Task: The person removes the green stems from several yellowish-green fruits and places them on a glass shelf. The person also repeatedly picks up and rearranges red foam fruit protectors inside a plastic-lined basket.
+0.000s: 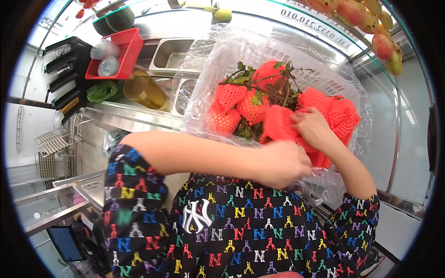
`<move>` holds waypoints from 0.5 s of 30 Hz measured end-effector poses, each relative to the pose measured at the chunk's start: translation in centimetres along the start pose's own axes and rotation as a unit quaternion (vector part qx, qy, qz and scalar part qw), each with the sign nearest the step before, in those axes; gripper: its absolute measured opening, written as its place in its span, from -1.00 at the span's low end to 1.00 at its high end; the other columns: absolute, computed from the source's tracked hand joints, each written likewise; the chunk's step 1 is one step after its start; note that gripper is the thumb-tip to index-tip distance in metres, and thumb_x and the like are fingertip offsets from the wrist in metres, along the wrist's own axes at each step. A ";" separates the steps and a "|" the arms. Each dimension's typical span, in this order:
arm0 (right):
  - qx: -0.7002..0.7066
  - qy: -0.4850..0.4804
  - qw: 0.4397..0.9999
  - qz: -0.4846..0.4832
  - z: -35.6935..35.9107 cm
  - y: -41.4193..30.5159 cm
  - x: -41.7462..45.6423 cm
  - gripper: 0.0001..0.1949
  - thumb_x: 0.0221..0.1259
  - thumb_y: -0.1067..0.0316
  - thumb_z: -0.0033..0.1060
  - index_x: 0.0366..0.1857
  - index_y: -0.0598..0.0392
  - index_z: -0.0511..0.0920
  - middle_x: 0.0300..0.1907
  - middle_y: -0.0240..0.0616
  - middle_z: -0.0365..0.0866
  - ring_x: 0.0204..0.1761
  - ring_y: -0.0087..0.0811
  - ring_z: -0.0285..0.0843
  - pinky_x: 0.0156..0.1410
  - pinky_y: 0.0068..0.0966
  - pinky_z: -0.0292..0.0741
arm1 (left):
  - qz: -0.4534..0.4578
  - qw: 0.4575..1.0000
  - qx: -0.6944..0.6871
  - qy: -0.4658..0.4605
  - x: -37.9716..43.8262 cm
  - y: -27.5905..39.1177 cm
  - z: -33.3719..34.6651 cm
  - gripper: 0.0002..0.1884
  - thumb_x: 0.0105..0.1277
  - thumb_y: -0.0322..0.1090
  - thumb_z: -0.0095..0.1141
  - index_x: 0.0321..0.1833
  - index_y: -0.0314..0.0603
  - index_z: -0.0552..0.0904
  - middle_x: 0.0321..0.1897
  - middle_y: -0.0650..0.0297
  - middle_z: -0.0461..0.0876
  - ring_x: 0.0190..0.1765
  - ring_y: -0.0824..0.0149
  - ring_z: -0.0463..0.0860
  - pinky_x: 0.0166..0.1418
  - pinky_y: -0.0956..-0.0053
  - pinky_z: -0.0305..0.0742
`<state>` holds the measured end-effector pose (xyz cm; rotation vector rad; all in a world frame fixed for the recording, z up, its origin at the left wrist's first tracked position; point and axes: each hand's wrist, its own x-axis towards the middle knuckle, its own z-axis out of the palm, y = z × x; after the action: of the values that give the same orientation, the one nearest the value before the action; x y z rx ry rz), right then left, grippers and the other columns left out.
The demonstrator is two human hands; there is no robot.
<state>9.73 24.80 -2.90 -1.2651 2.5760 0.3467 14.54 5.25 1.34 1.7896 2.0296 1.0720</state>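
Observation:
A white perforated plastic crate [323, 83] lined with clear plastic film [208, 45] stands before me. It holds several fruits in red foam nets, among them a netted fruit [224, 120] at the left, with leafy twigs [278, 87] between them. My right hand [314, 128] grips the red foam netting [283, 123] in the right part of the crate. My left hand [283, 163], motion-blurred, is curled at the crate's near edge, close to the lower netting. Its fingertips are hidden, so whether it holds anything does not show.
Left of the crate are steel food pans [170, 57], an amber plastic container [144, 90], a red basket [134, 52] with clear cups, and a black rack [74, 66]. Glass panels bound the counter at the right; fruit [382, 45] sits on the glass shelf above.

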 end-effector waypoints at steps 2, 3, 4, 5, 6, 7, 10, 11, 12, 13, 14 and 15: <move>-0.068 -0.051 0.992 0.094 3.2 0.0 -2.6 -0.85 -0.03 0.29 0.06 -0.54 -0.02 0.67 -0.27 -0.34 0.65 -0.08 -0.39 0.57 0.15 -0.34 0.36 | -0.057 0.995 0.069 0.032 -2.0 -2.2 -2.6 -0.74 0.16 -0.29 0.14 -0.11 -0.23 0.60 -0.13 0.08 0.62 -0.03 0.05 0.61 0.05 0.20 0.50; -0.058 -0.010 0.994 0.090 5.0 0.4 -3.5 -0.85 -0.04 0.29 0.07 -0.55 -0.03 0.67 -0.31 -0.33 0.65 -0.09 -0.40 0.57 0.16 -0.35 0.35 | -0.101 0.988 0.097 0.062 -3.4 -2.9 -3.6 -0.73 0.17 -0.27 0.14 -0.11 -0.23 0.60 -0.14 0.07 0.61 -0.03 0.05 0.60 0.06 0.18 0.49; -0.051 0.038 0.994 0.088 7.3 1.3 -3.8 -0.85 -0.05 0.29 0.07 -0.55 -0.03 0.67 -0.34 -0.32 0.66 -0.09 -0.41 0.57 0.16 -0.35 0.35 | -0.171 0.977 0.129 0.000 -4.9 -3.6 -4.8 -0.73 0.19 -0.26 0.12 -0.10 -0.24 0.60 -0.10 0.06 0.60 -0.01 0.05 0.59 0.07 0.17 0.48; -0.044 0.080 0.993 0.081 8.5 1.6 -4.1 -0.86 -0.06 0.28 0.08 -0.56 -0.04 0.67 -0.38 -0.31 0.66 -0.10 -0.42 0.57 0.16 -0.36 0.35 | -0.244 0.956 0.156 -0.058 -6.1 -3.9 -5.5 -0.72 0.22 -0.25 0.11 -0.09 -0.25 0.60 -0.07 0.05 0.59 0.01 0.04 0.58 0.08 0.17 0.47; -0.056 -0.080 0.990 0.106 3.5 1.3 -3.0 -0.88 -0.05 0.40 0.01 -0.57 0.09 0.59 -0.42 -0.17 0.63 -0.20 -0.25 0.58 0.03 -0.32 0.42 | -0.291 0.934 0.156 -0.134 -7.1 -4.3 -5.9 -0.72 0.23 -0.26 0.08 -0.08 -0.26 0.60 -0.04 0.04 0.58 0.00 0.02 0.58 0.08 0.16 0.47; 0.044 -0.111 0.976 0.181 0.3 1.9 -2.4 -0.89 -0.08 0.47 0.03 -0.50 0.13 0.59 -0.42 -0.05 0.63 -0.25 -0.09 0.59 -0.05 -0.24 0.47 | -0.333 0.905 0.159 -0.210 -7.5 -4.7 -6.5 -0.72 0.25 -0.26 0.06 -0.06 -0.26 0.60 -0.01 0.03 0.57 -0.01 0.00 0.59 0.09 0.15 0.47; 0.216 -0.077 0.961 0.154 -7.0 4.1 -0.8 -0.80 0.03 0.52 0.00 -0.31 0.12 0.64 -0.33 -0.01 0.66 -0.18 -0.04 0.64 -0.09 -0.20 0.53 | -0.388 0.899 0.121 -0.160 -9.3 -7.3 -6.4 -0.73 0.24 -0.29 0.04 -0.07 -0.26 0.61 0.01 0.03 0.55 -0.02 -0.03 0.60 0.10 0.13 0.48; 0.228 -0.045 0.958 0.170 -8.3 4.1 0.2 -0.78 0.02 0.54 0.01 -0.27 0.13 0.63 -0.31 0.02 0.66 -0.16 -0.04 0.63 -0.06 -0.19 0.53 | -0.396 0.888 0.160 -0.172 -9.7 -8.5 -6.3 -0.74 0.23 -0.31 0.05 -0.08 -0.28 0.61 0.01 0.02 0.55 -0.03 -0.03 0.61 0.09 0.14 0.49; 0.197 0.028 0.968 0.153 -9.0 3.7 1.1 -0.78 0.03 0.50 0.02 -0.24 0.12 0.63 -0.27 -0.01 0.66 -0.16 -0.05 0.63 -0.06 -0.22 0.53 | -0.402 0.874 0.199 -0.185 -9.9 -9.7 -6.2 -0.74 0.21 -0.33 0.06 -0.10 -0.29 0.61 0.00 0.01 0.55 -0.04 -0.03 0.62 0.08 0.14 0.50; 0.200 0.091 0.968 0.122 -9.8 2.8 2.4 -0.78 0.05 0.48 0.02 -0.24 0.10 0.64 -0.25 -0.03 0.66 -0.15 -0.07 0.63 -0.06 -0.22 0.54 | -0.400 0.861 0.240 -0.200 -9.5 -10.6 -6.6 -0.75 0.19 -0.35 0.06 -0.11 -0.30 0.61 0.00 0.00 0.55 -0.05 -0.03 0.62 0.07 0.15 0.51; 0.202 0.153 0.963 0.088 -10.4 1.6 4.0 -0.78 0.06 0.46 0.02 -0.24 0.09 0.64 -0.24 -0.05 0.66 -0.15 -0.09 0.63 -0.07 -0.22 0.54 | -0.405 0.857 0.246 -0.204 -9.1 -11.3 -7.0 -0.77 0.17 -0.37 0.07 -0.14 -0.31 0.61 0.00 0.00 0.55 -0.05 -0.02 0.63 0.04 0.16 0.52; 0.220 0.191 0.956 0.037 -9.7 0.3 5.9 -0.82 0.07 0.40 0.03 -0.31 0.09 0.64 -0.27 -0.10 0.67 -0.17 -0.11 0.63 -0.08 -0.23 0.55 | -0.413 0.850 0.252 -0.208 -8.4 -11.7 -7.6 -0.78 0.15 -0.39 0.08 -0.16 -0.33 0.61 0.00 -0.01 0.55 -0.05 -0.01 0.64 0.02 0.18 0.54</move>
<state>4.83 17.49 4.35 -1.1556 2.7905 -0.4863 2.91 -5.22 -3.34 0.9266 2.4897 -0.1032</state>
